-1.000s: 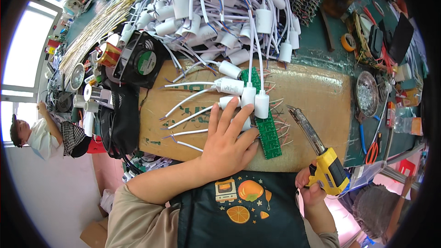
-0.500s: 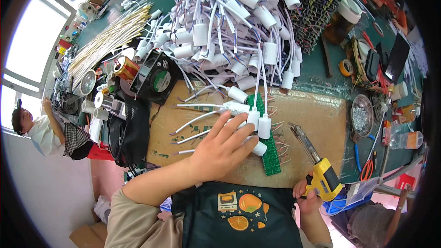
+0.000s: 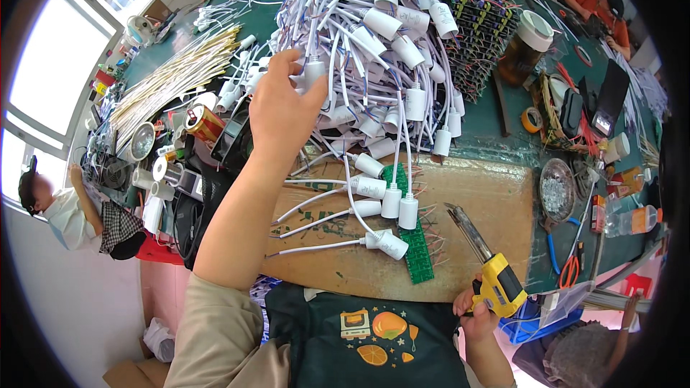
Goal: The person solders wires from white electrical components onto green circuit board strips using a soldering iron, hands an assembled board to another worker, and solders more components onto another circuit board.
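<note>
My left hand (image 3: 282,104) reaches up to a big heap of white cylindrical lamp sockets with cables (image 3: 381,25). Its thumb and fingers are spread around one white socket (image 3: 314,70); whether they touch it I cannot tell. In my right hand (image 3: 476,310) is a yellow-and-black soldering gun (image 3: 501,284), its tip pointing up and left over the board. A narrow green circuit board strip (image 3: 417,255) lies on the brown work board (image 3: 474,187), thin wires along its right side. Several corded sockets, among them a front one (image 3: 389,244), lie at its left and across it.
A black fan (image 3: 233,133), a drink can (image 3: 203,122) and a black bag (image 3: 205,208) crowd the left. On the right are a metal dish (image 3: 557,190), orange-handled scissors (image 3: 570,271), bottles and a tape roll (image 3: 531,120). Other people sit around the table.
My left hand has left the sockets by the green strip and moved up and left to the heap. One corded socket now lies nearer the front. My right hand still holds the soldering gun.
</note>
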`<state>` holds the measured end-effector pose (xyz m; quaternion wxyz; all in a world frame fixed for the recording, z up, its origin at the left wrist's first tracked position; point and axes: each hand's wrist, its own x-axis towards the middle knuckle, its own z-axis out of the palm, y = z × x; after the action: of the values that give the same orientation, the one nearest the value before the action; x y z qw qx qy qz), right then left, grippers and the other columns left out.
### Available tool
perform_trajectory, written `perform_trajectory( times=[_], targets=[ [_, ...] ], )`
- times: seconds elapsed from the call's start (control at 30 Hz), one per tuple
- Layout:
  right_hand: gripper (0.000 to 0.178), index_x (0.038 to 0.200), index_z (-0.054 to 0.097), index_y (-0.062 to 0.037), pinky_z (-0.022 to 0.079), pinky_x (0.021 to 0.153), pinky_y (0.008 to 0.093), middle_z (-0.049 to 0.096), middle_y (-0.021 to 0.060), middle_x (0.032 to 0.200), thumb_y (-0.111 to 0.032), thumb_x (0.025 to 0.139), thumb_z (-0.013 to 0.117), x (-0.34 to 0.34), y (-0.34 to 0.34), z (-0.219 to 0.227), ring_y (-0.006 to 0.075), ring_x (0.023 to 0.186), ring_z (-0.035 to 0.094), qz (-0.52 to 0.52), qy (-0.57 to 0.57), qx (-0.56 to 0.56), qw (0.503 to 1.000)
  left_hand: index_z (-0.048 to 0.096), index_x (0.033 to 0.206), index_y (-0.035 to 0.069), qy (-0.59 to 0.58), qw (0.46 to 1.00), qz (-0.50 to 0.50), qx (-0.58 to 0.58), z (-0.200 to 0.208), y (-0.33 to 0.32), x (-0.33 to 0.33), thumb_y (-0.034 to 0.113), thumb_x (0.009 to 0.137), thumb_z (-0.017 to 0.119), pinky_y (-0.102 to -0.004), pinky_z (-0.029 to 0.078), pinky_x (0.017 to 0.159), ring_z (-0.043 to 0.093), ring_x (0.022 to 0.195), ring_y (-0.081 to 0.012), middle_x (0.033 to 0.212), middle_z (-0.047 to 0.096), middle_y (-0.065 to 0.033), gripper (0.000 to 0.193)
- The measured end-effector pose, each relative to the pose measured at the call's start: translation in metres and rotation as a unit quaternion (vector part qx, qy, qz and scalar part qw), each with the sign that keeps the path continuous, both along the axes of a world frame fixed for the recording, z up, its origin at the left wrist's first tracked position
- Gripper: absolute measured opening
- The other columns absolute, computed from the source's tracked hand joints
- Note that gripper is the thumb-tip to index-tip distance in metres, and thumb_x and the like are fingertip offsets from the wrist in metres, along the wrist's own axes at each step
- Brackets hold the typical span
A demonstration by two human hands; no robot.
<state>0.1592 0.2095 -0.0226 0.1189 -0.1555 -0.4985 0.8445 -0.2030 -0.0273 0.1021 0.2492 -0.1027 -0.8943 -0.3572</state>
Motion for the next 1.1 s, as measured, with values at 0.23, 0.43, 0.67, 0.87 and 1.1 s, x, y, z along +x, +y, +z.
perform_trajectory(
  times=[0.23,0.43,0.67,0.87,1.1],
  targets=[
    [0.072,0.134,0.046,-0.0015,0.046,0.062,0.0309,0.054,0.0043,0.078,-0.039,0.084,0.081,0.002,0.002,-0.001,0.0152,0.069,0.053,0.029,0.003,-0.051,0.998,0.055,0.132,0.004,0.063,0.996,0.023,0.05,0.005,-0.019,0.045,0.008,0.082,0.078,-0.0338,0.053,0.083,0.067,0.092,-0.0198,0.105,0.068,-0.0118,0.056],
    [0.08,0.143,0.041,-0.0027,0.044,0.057,0.0302,0.051,0.0037,0.075,-0.045,0.086,0.079,0.002,0.002,-0.002,0.0164,0.064,0.051,0.042,0.022,-0.002,0.999,0.044,0.137,-0.006,0.265,0.929,-0.042,0.254,0.044,-0.124,0.092,-0.001,0.087,0.073,-0.0384,0.058,0.093,0.066,0.106,-0.0292,0.111,0.062,-0.0212,0.058],
    [0.075,0.141,0.043,-0.0024,0.044,0.056,0.03,0.053,0.0048,0.075,-0.044,0.088,0.077,0.002,0.003,-0.003,0.0155,0.063,0.051,0.04,0.028,0.028,0.998,0.056,0.127,-0.007,0.25,0.919,-0.223,0.21,0.081,-0.136,0.143,0.014,0.092,0.061,-0.0555,0.048,0.096,0.062,0.107,-0.038,0.105,0.065,-0.028,0.041],
    [0.085,0.144,0.041,-0.005,0.043,0.055,0.0301,0.05,0.0021,0.074,-0.049,0.083,0.08,0.015,0.003,0.001,0.0152,0.063,0.05,0.051,-0.011,0.026,0.998,0.066,0.114,0.006,-0.051,0.875,-0.447,-0.178,-0.001,-0.021,0.183,0.006,0.072,0.077,-0.0357,0.055,0.072,0.067,0.086,-0.0274,0.105,0.066,-0.0133,0.043],
    [0.091,0.143,0.043,-0.0091,0.045,0.056,0.0291,0.05,-0.0003,0.075,-0.055,0.077,0.084,0.048,0.0,0.002,0.0145,0.064,0.051,0.1,-0.049,0.022,0.994,0.066,0.111,0.006,-0.023,0.878,-0.431,-0.205,-0.08,0.001,0.204,0.003,0.072,0.077,-0.0347,0.054,0.067,0.065,0.08,-0.0258,0.101,0.062,-0.0105,0.041]
  ],
)
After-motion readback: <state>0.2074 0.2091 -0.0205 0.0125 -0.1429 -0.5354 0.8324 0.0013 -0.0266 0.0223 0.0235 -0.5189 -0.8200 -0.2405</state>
